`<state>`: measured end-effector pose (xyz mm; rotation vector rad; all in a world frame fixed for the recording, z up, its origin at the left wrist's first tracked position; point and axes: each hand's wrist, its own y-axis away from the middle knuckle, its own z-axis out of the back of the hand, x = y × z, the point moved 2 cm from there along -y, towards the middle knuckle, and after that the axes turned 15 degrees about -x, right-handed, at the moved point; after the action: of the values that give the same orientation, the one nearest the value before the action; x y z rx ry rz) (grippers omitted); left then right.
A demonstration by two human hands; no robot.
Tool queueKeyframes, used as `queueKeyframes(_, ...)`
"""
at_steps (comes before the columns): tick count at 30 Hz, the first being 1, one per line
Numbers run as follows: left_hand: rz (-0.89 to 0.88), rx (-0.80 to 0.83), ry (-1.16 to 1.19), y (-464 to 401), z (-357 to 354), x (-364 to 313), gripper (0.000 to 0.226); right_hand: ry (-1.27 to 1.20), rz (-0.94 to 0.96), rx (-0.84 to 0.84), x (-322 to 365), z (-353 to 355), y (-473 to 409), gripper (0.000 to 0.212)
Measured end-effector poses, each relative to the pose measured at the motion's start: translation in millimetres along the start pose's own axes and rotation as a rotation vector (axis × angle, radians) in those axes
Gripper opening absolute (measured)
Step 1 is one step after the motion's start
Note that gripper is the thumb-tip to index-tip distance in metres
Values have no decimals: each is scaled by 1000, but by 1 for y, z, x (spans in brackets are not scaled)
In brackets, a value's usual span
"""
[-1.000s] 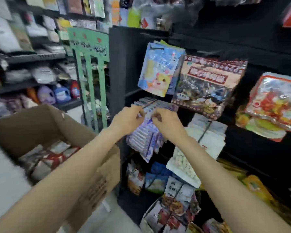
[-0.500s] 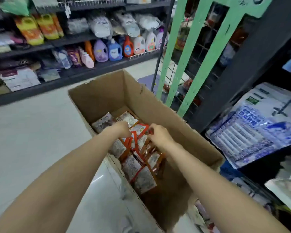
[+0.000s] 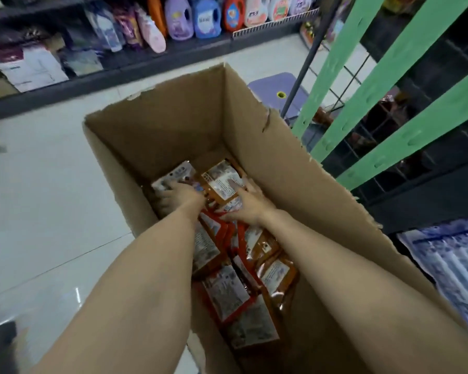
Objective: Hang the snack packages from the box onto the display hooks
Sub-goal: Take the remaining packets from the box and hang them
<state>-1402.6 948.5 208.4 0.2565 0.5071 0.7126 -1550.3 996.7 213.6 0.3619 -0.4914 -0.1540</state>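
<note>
An open cardboard box (image 3: pixel 319 190) stands on the floor and holds several orange and red snack packages (image 3: pixel 227 292) lying flat in a pile. Both my hands reach deep into its far end. My left hand (image 3: pixel 177 197) curls its fingers down over a pale package (image 3: pixel 173 175) at the back left. My right hand (image 3: pixel 250 205) grips the right edge of an orange package (image 3: pixel 220 183) with a white label, its thumb under the near edge. No display hooks are in sight.
A green slatted rack (image 3: pixel 362 85) with a black wire grid rises right of the box. A purple stool (image 3: pixel 276 87) stands behind it. Detergent bottles (image 3: pixel 192 17) line a dark shelf across the aisle. Blue-white packages (image 3: pixel 449 263) hang at the right edge.
My view swung from the hanging display down to the box. Both hands left the purple packages on the hook, dropped into the box and reached further in onto packages at its far end.
</note>
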Motion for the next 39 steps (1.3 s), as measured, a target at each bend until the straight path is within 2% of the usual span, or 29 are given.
queueKeyframes(1,67,-18,29,-8,-2,3,83,-5,6,41,-1,-5,-7,99)
queueKeyframes(3,89,-53,109,-15,-8,9,72,-15,-3,84,-3,-16,-15,98)
queueKeyframes(4,81,-106,78,-18,-8,12,52,-1,-4,89,-3,-20,-15,97)
queueKeyframes(5,91,-112,77,-23,-10,14,49,18,-2,88,-4,-24,-16,96)
queueKeyframes(8,-26,108,86,-5,1,0,44,57,-10,77,-5,-26,-16,96)
queueKeyframes(10,29,100,173,2,13,-5,43,76,-25,86,-2,-26,-17,98)
queueKeyframes(14,-14,85,257,0,20,-17,38,80,-74,100,6,-20,-12,95)
queueKeyframes(17,-117,-14,328,23,50,-30,31,-154,-127,88,16,-2,3,81)
queueKeyframes(21,-323,60,390,55,89,-23,25,-640,-274,-123,27,31,38,65)
queueKeyframes(23,-388,168,533,72,107,-8,15,-857,-346,-193,35,42,65,62)
queueKeyframes(25,-450,267,689,98,129,8,20,-1044,-378,-237,42,51,95,57)
queueKeyframes(28,-599,410,748,142,156,32,11,-1292,-312,-377,51,72,152,15)
queueKeyframes(29,-613,441,764,156,163,37,11,-1342,-298,-436,51,79,173,11)
queueKeyframes(30,-625,472,784,172,169,42,12,-1353,-290,-497,51,87,196,16)
queueKeyframes(32,-709,412,735,202,180,47,15,-1334,-276,-597,47,102,243,42)
queueKeyframes(33,-768,386,722,222,187,48,15,-1319,-257,-633,45,109,268,41)
queueKeyframes(35,-881,402,775,262,198,47,19,-1270,-236,-692,36,124,318,18)
queueKeyframes(39,-1081,502,774,352,209,41,23,-1205,-217,-880,10,156,417,9)
